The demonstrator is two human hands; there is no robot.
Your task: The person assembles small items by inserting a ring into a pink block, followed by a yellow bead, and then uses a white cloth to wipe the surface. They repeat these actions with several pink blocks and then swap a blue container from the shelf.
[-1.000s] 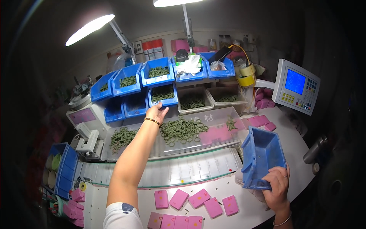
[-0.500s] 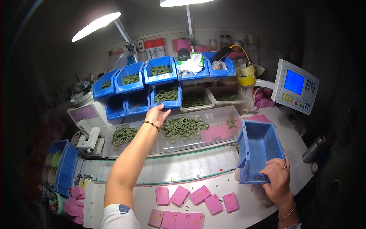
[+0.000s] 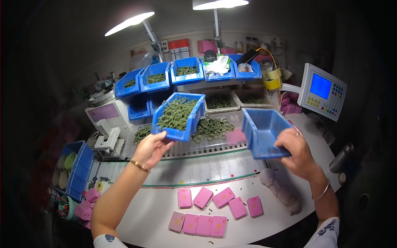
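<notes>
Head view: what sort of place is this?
Probably a small-parts workshop: several blue bins hold green ring-like pieces, a keypad panel with a screen stands at right, and lamps light the white worktop.

Left grip (image 3: 152,149) holds a blue bin (image 3: 197,115) of green rings (image 3: 177,113), right grip (image 3: 295,149) another bin (image 3: 263,142)

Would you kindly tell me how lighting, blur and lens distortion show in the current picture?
Head view: the left lamp and right lamp glare nearly white, while the outer rim sinks into darkness; head view: the long green-edged panel looks bowed, consistent with a fisheye lens; head view: the empty blue bin in the right hand looks slightly smeared.
</notes>
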